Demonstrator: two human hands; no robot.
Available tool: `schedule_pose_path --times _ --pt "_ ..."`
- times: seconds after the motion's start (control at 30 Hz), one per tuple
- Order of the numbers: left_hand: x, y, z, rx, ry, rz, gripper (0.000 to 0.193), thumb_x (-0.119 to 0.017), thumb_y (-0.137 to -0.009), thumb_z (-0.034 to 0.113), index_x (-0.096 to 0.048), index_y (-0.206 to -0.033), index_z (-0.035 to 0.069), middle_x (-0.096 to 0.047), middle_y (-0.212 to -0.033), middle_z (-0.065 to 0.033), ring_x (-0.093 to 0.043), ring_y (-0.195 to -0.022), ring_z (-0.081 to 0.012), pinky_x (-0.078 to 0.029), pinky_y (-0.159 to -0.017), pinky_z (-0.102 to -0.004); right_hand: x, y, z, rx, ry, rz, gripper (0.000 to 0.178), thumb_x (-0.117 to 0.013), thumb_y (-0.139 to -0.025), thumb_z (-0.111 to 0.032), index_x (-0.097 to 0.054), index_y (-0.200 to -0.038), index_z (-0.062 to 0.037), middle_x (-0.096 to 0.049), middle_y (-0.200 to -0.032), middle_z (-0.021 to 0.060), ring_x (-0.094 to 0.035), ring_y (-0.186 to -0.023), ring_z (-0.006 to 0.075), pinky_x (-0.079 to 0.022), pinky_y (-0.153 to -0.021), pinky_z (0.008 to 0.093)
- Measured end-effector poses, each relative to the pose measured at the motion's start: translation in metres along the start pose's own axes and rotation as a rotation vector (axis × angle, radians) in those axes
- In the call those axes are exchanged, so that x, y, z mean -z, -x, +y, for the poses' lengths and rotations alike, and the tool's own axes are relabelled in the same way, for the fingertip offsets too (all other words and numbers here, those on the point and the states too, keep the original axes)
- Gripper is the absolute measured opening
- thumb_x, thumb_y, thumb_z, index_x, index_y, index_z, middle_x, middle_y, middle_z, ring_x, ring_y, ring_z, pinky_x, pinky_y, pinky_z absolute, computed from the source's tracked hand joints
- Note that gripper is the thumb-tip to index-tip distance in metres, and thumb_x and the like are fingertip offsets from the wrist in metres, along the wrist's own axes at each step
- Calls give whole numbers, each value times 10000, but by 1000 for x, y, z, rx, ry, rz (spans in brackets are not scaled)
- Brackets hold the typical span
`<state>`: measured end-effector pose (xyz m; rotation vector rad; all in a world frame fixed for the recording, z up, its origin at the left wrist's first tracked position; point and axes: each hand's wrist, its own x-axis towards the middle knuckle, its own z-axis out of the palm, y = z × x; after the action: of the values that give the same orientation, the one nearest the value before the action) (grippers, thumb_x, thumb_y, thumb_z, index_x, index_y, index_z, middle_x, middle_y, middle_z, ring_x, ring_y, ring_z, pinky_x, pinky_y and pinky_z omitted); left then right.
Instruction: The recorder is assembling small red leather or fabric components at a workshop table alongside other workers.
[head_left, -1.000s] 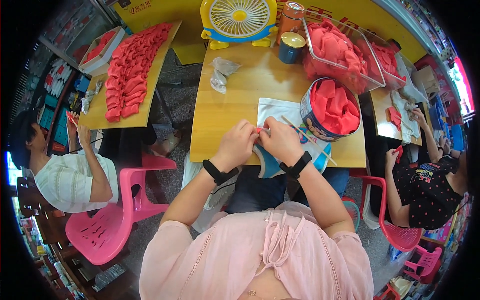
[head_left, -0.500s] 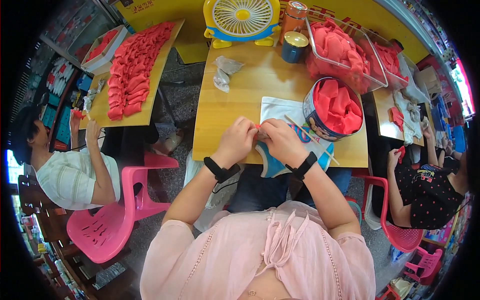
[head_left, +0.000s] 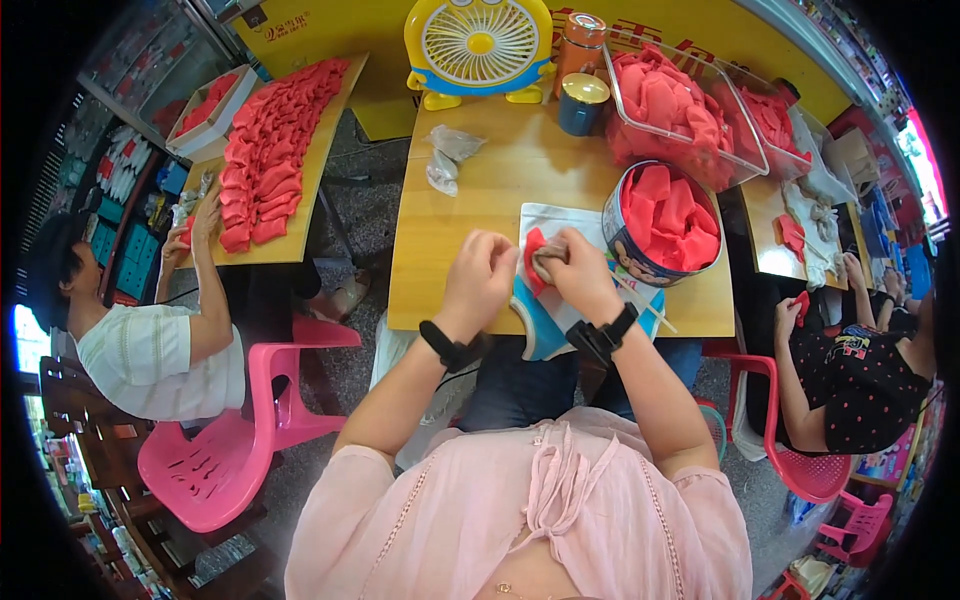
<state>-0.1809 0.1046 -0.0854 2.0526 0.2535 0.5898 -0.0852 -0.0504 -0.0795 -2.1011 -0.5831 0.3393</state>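
Note:
My right hand (head_left: pixel 578 277) is closed on a small red cloth piece (head_left: pixel 534 256) and a greyish soft lump (head_left: pixel 549 260) pressed against it. My left hand (head_left: pixel 480 277) is just left of them, apart from the cloth, its fingers curled together; whatever is in them, if anything, is hidden. Both hands are over the near part of the wooden table (head_left: pixel 440 230). Under my right hand lie a white cloth (head_left: pixel 560 217) and a blue-and-white printed item (head_left: pixel 540 325). A round tin (head_left: pixel 640 235) packed with red cloth pieces (head_left: pixel 665 215) stands to the right.
A thin stick (head_left: pixel 650 308) lies beside the tin. Farther back are a clear plastic bag (head_left: pixel 447 158), a yellow fan (head_left: pixel 480 45), a blue mug (head_left: pixel 583 105), an orange bottle (head_left: pixel 582 50) and a clear bin (head_left: pixel 745 165) of red pieces. Co-workers sit left (head_left: pixel 150 350) and right (head_left: pixel 850 370).
My hands have drawn apart, the left moving slightly left. The red cloth and grey lump now show in my right hand. The co-worker at left has moved both hands toward the table.

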Motion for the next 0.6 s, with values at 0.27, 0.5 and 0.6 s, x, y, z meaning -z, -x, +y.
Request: schedule_pose_path --times 0.27,0.5,0.6 --pt "-17 33 6 2 -31 -135 150 -697 -866 148 -688 -925 11 -662 -857 -152 -656 -772 -301 -519 -682 -380 -3 44 12 -150 -508 3 387 -704 -865 -108 -573 -1215 -8 -672 -899 112 -670 -788 178 -530 -688 301" --pt "-17 29 7 35 -224 -224 149 -648 -892 168 -663 -881 20 -657 -881 -171 -640 -838 -358 -511 -727 -435 8 48 2 14 -41 18 353 -728 -857 -131 -617 -1175 -25 -690 -951 118 -670 -809 170 -531 -713 302" --pt "-20 31 6 21 -158 -215 140 -629 -902 160 -638 -886 21 -638 -883 -170 -623 -838 -366 -500 -731 -441 6 45 16 23 -72 11 318 -725 -837 -127 -648 -1130 -29 -691 -881 121 -665 -772 200 -524 -696 313"
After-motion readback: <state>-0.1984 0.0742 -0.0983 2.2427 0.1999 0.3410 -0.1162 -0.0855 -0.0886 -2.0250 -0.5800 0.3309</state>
